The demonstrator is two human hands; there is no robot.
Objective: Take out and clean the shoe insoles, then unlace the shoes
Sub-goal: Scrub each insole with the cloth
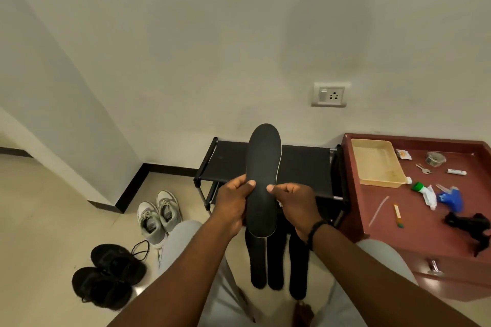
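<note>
I hold a black insole [263, 164] upright in front of me, toe end up. My left hand [233, 202] grips its left edge with the thumb on the face. My right hand [295, 204] grips the right edge the same way. Three more black insoles [275, 263] lie side by side on the floor below my hands. A pair of grey laced sneakers [159, 214] stands on the floor to the left. Nearer me, a pair of black shoes [109, 275] lies with a loose lace.
A low black shoe rack [300, 167] stands against the wall behind the insole. To the right, a red-brown cabinet [414, 223] carries a beige tray [377, 163], a blue spray head [451, 198], keys, tape, a tube and a black tool. My knees frame the bottom.
</note>
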